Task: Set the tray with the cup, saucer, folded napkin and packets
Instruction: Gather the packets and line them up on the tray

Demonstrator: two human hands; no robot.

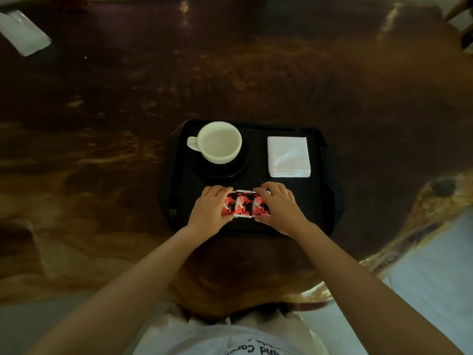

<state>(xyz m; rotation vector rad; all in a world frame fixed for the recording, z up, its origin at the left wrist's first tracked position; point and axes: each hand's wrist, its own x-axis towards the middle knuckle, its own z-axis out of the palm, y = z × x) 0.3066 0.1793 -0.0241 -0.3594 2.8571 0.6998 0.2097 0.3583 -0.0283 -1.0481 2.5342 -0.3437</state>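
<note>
Tray nearly set: cup on saucer far left, napkin far right. Packets in row at near edge, left hand and right hand curled on row ends, pressing inward. Left: final straightening, release.

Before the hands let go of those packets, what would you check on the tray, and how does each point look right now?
1. Cup sits upright on the saucer: ok.
2. Folded napkin lies flat on the tray, apart from the saucer: ok.
3. Red packets lie in a row on the tray: ok.
4. Left hand and right hand rest on the row's ends: ok.
5. Packet count: cannot tell, hands cover some.
</note>
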